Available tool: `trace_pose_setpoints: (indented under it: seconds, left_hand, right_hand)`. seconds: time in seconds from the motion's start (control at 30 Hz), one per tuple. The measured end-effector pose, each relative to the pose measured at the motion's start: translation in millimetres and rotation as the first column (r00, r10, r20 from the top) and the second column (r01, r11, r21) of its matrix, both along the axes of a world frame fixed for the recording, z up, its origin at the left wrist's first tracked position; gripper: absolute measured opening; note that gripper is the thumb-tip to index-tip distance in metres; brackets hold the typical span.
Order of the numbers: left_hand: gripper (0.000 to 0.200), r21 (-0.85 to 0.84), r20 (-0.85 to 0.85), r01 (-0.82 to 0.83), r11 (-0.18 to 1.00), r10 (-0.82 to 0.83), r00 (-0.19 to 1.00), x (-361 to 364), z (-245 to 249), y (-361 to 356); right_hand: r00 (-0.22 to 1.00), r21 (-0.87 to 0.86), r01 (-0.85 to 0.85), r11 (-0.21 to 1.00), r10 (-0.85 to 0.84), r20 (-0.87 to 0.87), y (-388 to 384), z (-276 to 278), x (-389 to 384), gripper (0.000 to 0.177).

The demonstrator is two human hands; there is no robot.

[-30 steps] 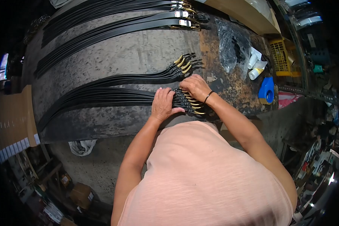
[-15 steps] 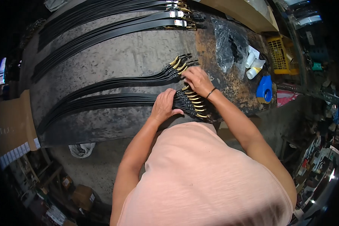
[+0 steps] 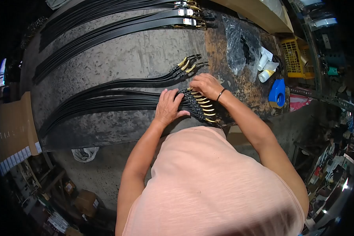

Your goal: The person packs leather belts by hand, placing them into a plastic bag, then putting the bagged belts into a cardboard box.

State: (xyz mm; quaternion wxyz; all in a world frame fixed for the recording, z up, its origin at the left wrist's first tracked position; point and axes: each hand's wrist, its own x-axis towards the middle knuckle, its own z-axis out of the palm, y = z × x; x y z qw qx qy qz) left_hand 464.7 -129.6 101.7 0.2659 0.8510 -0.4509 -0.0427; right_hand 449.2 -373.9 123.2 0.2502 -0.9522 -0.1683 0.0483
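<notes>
Several black belts point(image 3: 118, 103) with gold buckles lie side by side on the worktable, their buckle ends fanned out near my body. Across the straps, just left of the buckles, rests my left hand point(image 3: 169, 107), palm down with fingers and thumb apart. My right hand point(image 3: 207, 86) has its fingers closed at the buckle end of the uppermost belt in this fan; the fingers partly cover that buckle. Slightly farther away lies a smaller group of belts point(image 3: 145, 83), its gold buckles point(image 3: 187, 67) pointing right and apart from both hands.
Bundles of black belts with white tags point(image 3: 187, 13) lie along the far side. To the right are clear plastic wrap point(image 3: 236, 47), white rolls point(image 3: 265, 75), a blue tape dispenser point(image 3: 277, 93) and a yellow basket point(image 3: 295, 59). A cardboard box point(image 3: 15, 129) stands at the left edge.
My right hand has come nearer from the smaller group, bringing one belt to the top of the fan. Fewer buckles remain in that group. My left hand has shifted slightly away from my body.
</notes>
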Motion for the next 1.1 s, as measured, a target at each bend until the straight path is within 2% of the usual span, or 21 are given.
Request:
trace_pose_setpoints:
  seconds: [0.03,0.07,0.1,0.13,0.17,0.23,0.27,0.3,0.37,0.4,0.5,0.67,0.73,0.77,0.83,0.87,0.9,0.97,1.03,1.1]
  left_hand:
    - [0.086,0.000,0.003,-0.002,1.000,0.002,1.000,1,-2,0]
    - [0.089,-0.048,-0.026,-0.011,0.999,0.010,1.000,2,-2,0]
    - [0.092,-0.096,-0.056,-0.021,0.995,0.016,0.998,2,-3,0]
    - [0.096,-0.076,-0.029,-0.013,0.997,0.011,1.000,3,-3,1]
    - [0.096,-0.075,-0.028,-0.015,0.997,0.013,1.000,3,-3,1]
    - [0.095,-0.051,-0.003,-0.013,0.999,0.013,1.000,3,-1,2]
    - [0.095,-0.050,-0.003,-0.014,0.999,0.013,1.000,3,2,2]
    - [0.094,-0.028,0.019,-0.032,0.999,0.033,0.999,2,5,1]
    - [0.094,-0.007,0.039,-0.058,0.998,0.058,0.998,2,6,1]
    - [0.093,0.002,0.030,-0.072,0.997,0.071,0.997,1,5,1]
    - [0.093,0.023,0.015,-0.086,0.996,0.085,0.996,-1,2,2]
    - [0.093,0.031,0.047,-0.086,0.996,0.084,0.995,0,2,2]
    - [0.099,0.048,0.017,-0.051,0.998,0.050,0.999,2,1,1]
    - [0.099,0.049,0.018,-0.056,0.997,0.055,0.998,2,0,1]
    - [0.104,-0.053,-0.047,-0.087,0.995,0.085,0.995,2,-3,1]
    - [0.109,-0.033,-0.057,-0.085,0.996,0.083,0.995,2,-2,1]
    - [0.109,-0.032,-0.057,-0.084,0.996,0.082,0.995,2,-1,1]
    - [0.108,-0.005,-0.041,-0.084,0.996,0.084,0.996,3,1,1]
    - [0.107,0.027,-0.020,-0.096,0.995,0.097,0.995,1,6,1]
    - [0.106,0.058,0.000,-0.117,0.991,0.117,0.993,1,7,1]
  right_hand:
    - [0.995,0.000,-0.006,1.000,0.006,-0.104,0,2,4,0.010]
    - [0.995,0.001,-0.008,1.000,0.008,-0.102,0,6,9,0.010]
    - [0.998,0.050,0.039,0.998,-0.041,0.041,0,11,16,0.012]
    - [0.979,0.106,0.078,0.991,-0.096,0.179,0,13,21,0.013]
    - [0.979,0.107,0.077,0.991,-0.095,0.179,2,12,27,0.013]
    - [0.902,-0.023,0.264,0.964,-0.238,0.360,4,9,36,0.015]
    - [0.908,-0.072,0.234,0.969,-0.192,0.372,3,7,37,0.013]
    - [0.908,-0.072,0.234,0.970,-0.192,0.371,1,5,35,0.013]
    - [0.968,-0.027,0.115,0.993,-0.106,0.226,-1,4,30,0.008]
    - [0.971,-0.005,0.070,0.998,-0.067,0.229,-1,2,26,0.005]
    - [0.992,-0.015,0.042,0.999,-0.040,0.120,7,2,13,0.004]
    - [0.995,-0.037,0.043,0.998,-0.040,0.093,11,4,14,0.006]
    - [1.000,-0.067,-0.007,0.998,0.006,-0.019,9,5,18,0.009]
    - [1.000,-0.066,-0.012,0.998,0.011,-0.018,10,7,22,0.009]
    - [0.982,0.124,0.105,0.987,-0.123,0.142,13,12,32,0.014]
    - [0.959,0.100,0.175,0.979,-0.192,0.206,16,12,38,0.018]
    - [0.959,0.101,0.175,0.979,-0.193,0.206,16,9,43,0.018]
    - [0.947,-0.009,0.249,0.968,-0.241,0.214,17,2,50,0.019]
    - [0.953,0.003,0.235,0.972,-0.231,0.197,14,0,48,0.016]
    - [0.979,-0.006,0.111,0.994,-0.108,0.171,15,6,40,0.013]
